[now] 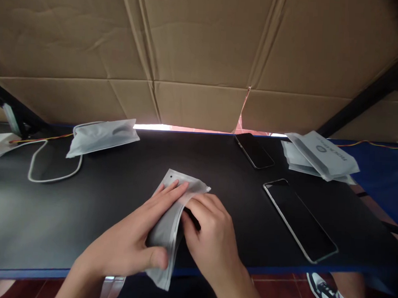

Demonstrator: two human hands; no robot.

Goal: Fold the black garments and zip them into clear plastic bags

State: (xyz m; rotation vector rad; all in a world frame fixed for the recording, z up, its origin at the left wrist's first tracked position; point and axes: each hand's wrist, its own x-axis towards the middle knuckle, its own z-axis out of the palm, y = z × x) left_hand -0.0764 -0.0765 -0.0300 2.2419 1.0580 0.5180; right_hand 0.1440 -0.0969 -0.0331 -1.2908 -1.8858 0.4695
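Note:
A frosted plastic zip pouch [163, 225] lies in front of me, its near end reaching over the table's front edge. My left hand [138, 230] rests on top of it, fingers stretched flat across the far part and the thumb on the near part. At the pouch's right side, my right hand [213, 230] is closed, with fingertips at the long edge beside the zip strip. Part of those fingertips is hidden by the plastic. Whether anything is inside the pouch, I cannot tell.
A larger phone [300, 221] and a smaller phone [255, 151] lie to the right. Several printed pouches [325, 155] are stacked behind them. On the left, another pouch [102, 137] lies over a white cable [53, 181]. Cardboard [204, 47] closes off the back of the black table [31, 220].

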